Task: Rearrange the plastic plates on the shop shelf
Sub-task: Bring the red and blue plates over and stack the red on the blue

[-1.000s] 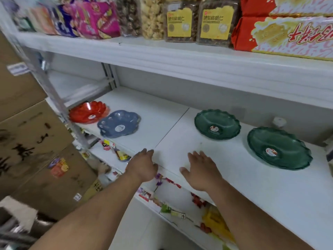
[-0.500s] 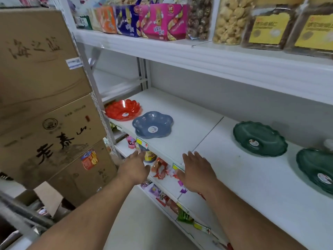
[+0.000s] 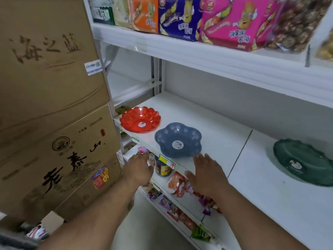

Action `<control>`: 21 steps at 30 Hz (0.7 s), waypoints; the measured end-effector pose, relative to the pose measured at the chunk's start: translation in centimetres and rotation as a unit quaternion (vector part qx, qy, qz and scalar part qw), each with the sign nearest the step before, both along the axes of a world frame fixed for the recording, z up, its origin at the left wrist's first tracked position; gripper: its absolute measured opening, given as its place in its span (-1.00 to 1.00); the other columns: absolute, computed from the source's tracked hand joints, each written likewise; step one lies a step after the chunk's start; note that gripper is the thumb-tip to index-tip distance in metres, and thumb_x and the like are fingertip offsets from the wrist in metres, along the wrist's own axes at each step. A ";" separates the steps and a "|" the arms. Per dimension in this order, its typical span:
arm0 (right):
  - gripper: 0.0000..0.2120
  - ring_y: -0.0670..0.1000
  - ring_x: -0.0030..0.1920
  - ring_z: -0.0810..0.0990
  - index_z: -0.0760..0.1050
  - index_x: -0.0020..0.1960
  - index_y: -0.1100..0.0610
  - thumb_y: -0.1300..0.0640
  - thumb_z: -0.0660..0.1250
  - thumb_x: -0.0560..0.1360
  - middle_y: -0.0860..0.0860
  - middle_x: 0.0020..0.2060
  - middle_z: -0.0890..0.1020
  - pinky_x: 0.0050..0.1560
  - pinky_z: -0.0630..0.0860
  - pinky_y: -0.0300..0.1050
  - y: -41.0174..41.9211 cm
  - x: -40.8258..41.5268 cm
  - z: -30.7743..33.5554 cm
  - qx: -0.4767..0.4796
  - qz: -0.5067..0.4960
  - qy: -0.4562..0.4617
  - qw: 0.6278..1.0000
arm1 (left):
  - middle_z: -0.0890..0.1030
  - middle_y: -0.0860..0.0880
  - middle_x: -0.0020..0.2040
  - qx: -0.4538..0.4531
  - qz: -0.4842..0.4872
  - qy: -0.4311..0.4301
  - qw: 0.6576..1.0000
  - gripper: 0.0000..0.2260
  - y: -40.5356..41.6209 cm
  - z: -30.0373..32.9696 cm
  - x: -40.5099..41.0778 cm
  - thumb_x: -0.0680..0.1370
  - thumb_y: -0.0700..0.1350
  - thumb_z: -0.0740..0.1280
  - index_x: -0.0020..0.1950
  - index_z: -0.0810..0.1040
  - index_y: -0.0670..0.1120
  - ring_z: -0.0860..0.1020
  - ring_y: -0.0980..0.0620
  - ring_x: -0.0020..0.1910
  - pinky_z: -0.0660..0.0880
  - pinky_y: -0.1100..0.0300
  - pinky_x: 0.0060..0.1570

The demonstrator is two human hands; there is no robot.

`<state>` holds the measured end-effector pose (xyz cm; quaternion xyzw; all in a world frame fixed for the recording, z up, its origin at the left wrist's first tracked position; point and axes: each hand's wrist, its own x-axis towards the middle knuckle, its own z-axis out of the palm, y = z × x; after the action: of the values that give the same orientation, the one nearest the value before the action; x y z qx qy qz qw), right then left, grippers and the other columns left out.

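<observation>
A red scalloped plate sits at the left end of the white shelf. Just right of it lies a blue flower-shaped plate. A dark green plate rests further right, cut by the frame edge. My left hand hovers open below the shelf's front edge, left of the blue plate. My right hand is open, palm down, over the shelf's front edge, its fingertips just short of the blue plate. Neither hand holds anything.
Stacked cardboard boxes stand close on the left. Snack boxes fill the shelf above. A dark jar and snack packets lie on the lower shelves beneath my hands.
The view has swung left; the red and blue plates now sit ahead and one green plate has left the frame. Both hands have shifted left along the shelf edge toward the blue plate.
</observation>
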<state>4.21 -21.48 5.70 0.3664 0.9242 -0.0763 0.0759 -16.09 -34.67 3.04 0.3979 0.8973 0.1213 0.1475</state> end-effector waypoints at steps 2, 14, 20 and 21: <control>-0.29 0.15 0.60 0.01 -0.02 0.62 0.12 -0.24 -0.01 0.60 0.11 0.62 0.06 0.56 0.04 0.14 0.8 -1.2 -0.2 0.000 0.001 0.006 1.000 | 0.18 -0.13 0.59 0.003 -0.004 0.002 1.000 -0.41 1.0 -0.3 -1.3 0.60 0.09 0.18 0.59 0.13 -0.03 0.19 -0.15 0.54 0.22 0.03 0.43; -0.31 0.17 0.60 -0.01 0.00 0.61 0.13 -0.22 -0.01 0.62 0.13 0.62 0.05 0.56 0.04 0.08 5.6 -7.2 -1.3 -0.014 0.010 0.030 0.999 | 0.15 -0.12 0.60 -0.023 -0.004 0.052 0.998 -0.39 5.0 0.5 -7.8 0.58 0.11 0.18 0.59 0.11 0.00 0.14 -0.14 0.56 0.22 -0.05 0.48; -0.31 0.12 0.60 0.04 0.02 0.62 0.11 -0.23 0.00 0.61 0.10 0.62 0.08 0.56 0.09 0.05 7.7 -9.8 -1.8 -0.015 -0.038 0.038 0.998 | 0.12 -0.07 0.61 -0.001 0.005 0.034 0.999 -0.41 7.0 0.5 -13.1 0.59 0.11 0.19 0.58 0.12 0.03 0.16 -0.18 0.55 0.24 -0.12 0.46; -0.31 0.12 0.60 0.05 0.03 0.61 0.11 -0.23 0.00 0.61 0.10 0.61 0.09 0.55 0.10 0.04 7.8 -10.2 -1.9 -0.017 -0.052 0.043 0.998 | 0.15 -0.07 0.60 0.005 0.007 0.031 0.999 -0.42 7.3 0.3 -14.3 0.58 0.12 0.20 0.57 0.14 0.04 0.19 -0.19 0.54 0.27 -0.13 0.45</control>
<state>-5.96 -13.65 3.82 0.4089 0.9049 -0.1121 0.0381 -30.44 -27.35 3.35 0.3955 0.9037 0.1147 0.1172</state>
